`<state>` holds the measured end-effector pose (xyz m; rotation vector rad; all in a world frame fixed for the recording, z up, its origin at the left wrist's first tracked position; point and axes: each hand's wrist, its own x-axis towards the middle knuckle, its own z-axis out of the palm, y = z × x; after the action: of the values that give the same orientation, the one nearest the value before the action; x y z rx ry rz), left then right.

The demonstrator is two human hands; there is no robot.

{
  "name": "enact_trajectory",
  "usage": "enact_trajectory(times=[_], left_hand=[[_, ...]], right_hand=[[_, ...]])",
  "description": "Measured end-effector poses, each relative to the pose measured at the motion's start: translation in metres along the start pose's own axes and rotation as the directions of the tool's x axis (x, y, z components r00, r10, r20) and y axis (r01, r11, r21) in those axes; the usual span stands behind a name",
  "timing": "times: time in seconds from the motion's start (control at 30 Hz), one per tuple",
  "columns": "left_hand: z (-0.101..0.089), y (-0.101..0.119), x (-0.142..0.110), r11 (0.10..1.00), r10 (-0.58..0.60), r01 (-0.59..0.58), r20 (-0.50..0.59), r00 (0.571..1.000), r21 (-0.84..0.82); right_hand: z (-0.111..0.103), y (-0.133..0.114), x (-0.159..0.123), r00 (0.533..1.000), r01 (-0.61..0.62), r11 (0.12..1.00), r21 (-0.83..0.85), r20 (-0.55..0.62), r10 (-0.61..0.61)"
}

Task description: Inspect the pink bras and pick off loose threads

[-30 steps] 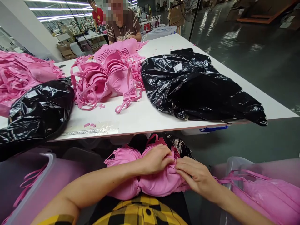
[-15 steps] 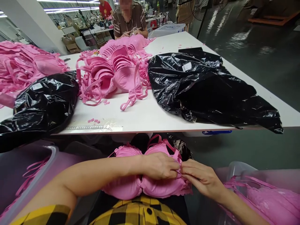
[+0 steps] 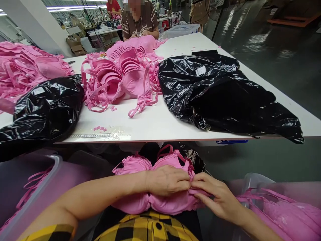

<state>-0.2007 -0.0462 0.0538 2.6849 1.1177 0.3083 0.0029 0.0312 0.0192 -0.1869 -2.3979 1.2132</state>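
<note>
A pink bra point(image 3: 135, 204) lies across my lap, its two cups side by side and its straps toward the table. My left hand point(image 3: 169, 180) reaches over the cups, its fingers curled and closed on the bra's right side. Close beside it, my right hand point(image 3: 215, 192) pinches the same side edge between thumb and fingers. The fingertips of both hands nearly meet there. The exact bit of fabric between them is partly hidden by the fingers.
On the white table point(image 3: 150, 129) are stacked pink bras point(image 3: 135, 82), a black plastic bag point(image 3: 225, 90) and another black bag point(image 3: 50, 107). A ruler point(image 3: 90, 135) lies near the front edge. Plastic bins point(image 3: 56, 167) with pink bras flank my lap. A person point(image 3: 140, 20) sits opposite.
Both hands stay on the bra's right side. My left hand has shifted slightly left, and my right hand's fingers have moved slightly left and spread a little along the edge.
</note>
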Motion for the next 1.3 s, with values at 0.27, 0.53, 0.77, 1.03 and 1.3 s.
enact_trajectory(times=[0.27, 0.53, 0.77, 1.03, 1.3], left_hand=[[0.005, -0.002, -0.001, 0.999, -0.03, 0.03, 0.042, 0.999, -0.015], [0.009, -0.001, -0.002, 0.999, -0.003, 0.005, 0.038, 0.999, -0.041], [0.006, 0.002, 0.0, 0.997, 0.0, 0.002, 0.021, 1.0, -0.077], [0.012, -0.001, -0.005, 0.995, -0.08, 0.082, 0.035, 0.996, -0.062], [0.011, -0.001, -0.002, 0.994, -0.086, 0.087, 0.021, 0.996, -0.069]], right_hand=[[0.017, 0.002, 0.001, 0.951, 0.139, 0.978, -0.159, -0.253, -0.176], [0.005, 0.009, -0.012, 0.988, 0.122, 0.976, -0.183, -0.075, -0.137], [0.014, 0.003, -0.001, 0.952, 0.244, 0.956, -0.163, -0.15, -0.268], [0.009, 0.01, -0.015, 0.981, 0.104, 0.977, -0.184, -0.145, -0.132], [0.002, 0.013, -0.016, 0.96, 0.214, 0.915, -0.341, -0.101, -0.262]])
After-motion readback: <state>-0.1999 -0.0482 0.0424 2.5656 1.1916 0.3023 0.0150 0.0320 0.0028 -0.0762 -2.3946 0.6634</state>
